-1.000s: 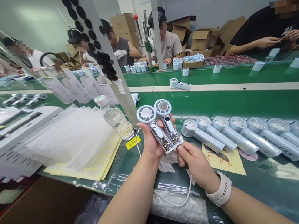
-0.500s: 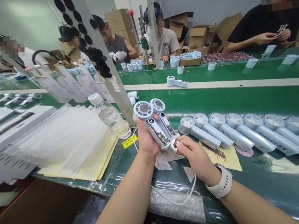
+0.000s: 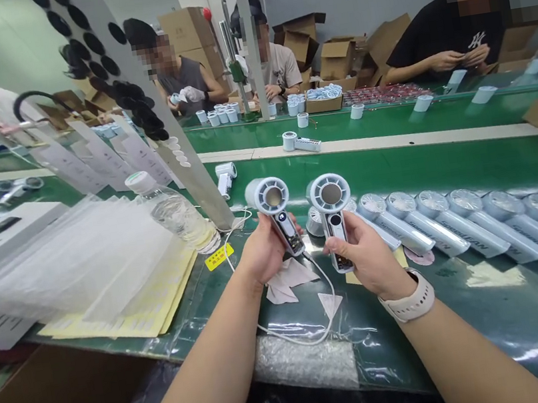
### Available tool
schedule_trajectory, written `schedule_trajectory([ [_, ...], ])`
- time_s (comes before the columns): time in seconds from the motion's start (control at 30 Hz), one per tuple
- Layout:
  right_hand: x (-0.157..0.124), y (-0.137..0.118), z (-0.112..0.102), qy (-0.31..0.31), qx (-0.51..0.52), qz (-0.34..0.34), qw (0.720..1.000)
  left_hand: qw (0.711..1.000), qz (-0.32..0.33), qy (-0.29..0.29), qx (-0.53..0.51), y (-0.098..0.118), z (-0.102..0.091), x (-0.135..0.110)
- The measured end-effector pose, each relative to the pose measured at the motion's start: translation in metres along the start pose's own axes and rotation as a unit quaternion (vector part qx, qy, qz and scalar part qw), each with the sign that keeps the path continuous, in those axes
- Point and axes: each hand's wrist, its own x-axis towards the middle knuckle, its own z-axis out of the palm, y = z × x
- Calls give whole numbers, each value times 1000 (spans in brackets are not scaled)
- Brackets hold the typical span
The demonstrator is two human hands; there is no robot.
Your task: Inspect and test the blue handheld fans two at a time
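My left hand (image 3: pixel 262 251) is closed round the handle of a light-blue handheld fan (image 3: pixel 285 227), its round head upward and the inside of its handle exposed. A white cable (image 3: pixel 333 289) runs from the lower end of this fan and loops over the bench. A second handheld fan (image 3: pixel 336 224) is gripped by my right hand (image 3: pixel 375 256), with the thumb across the lower handle and circuit parts showing. The two fans are held apart, side by side, above the bench. Just right of them lies a row of several finished-looking fans (image 3: pixel 428 231) marked with dark lettering.
A water bottle (image 3: pixel 177 212) leans near a metal post (image 3: pixel 174 141) bearing black discs. Clear plastic sheets (image 3: pixel 85 256) on yellow paper lie left. Single fans rest on the bench (image 3: pixel 278 328) and on the pale strip (image 3: pixel 366 146). Co-workers sit opposite, by cartons (image 3: pixel 338 56).
Both fans were together in my left hand, with my right fingers at the cable end. Now each hand holds one fan, and the cable is joined to the left one.
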Motion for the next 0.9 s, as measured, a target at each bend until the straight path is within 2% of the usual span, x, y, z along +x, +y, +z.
schedule_trajectory([
  [0.07,0,-1,1,10,21,28,999,999,-26,9,-28,2,0,-1],
  [0.13,-1,-1,3,11,59,55,997,999,-21,2,-35,3,2,-4],
  [0.27,-7,-6,5,-33,116,63,991,998,11,-49,-30,1,8,-11],
  [0.43,-10,-8,5,-84,110,61,989,998,-12,-66,-14,-1,8,-11],
  [0.63,-8,-4,4,-59,118,73,989,996,13,-81,22,1,8,-12],
  [0.9,-7,-1,7,-45,145,80,985,997,3,-72,28,1,8,-12],
])
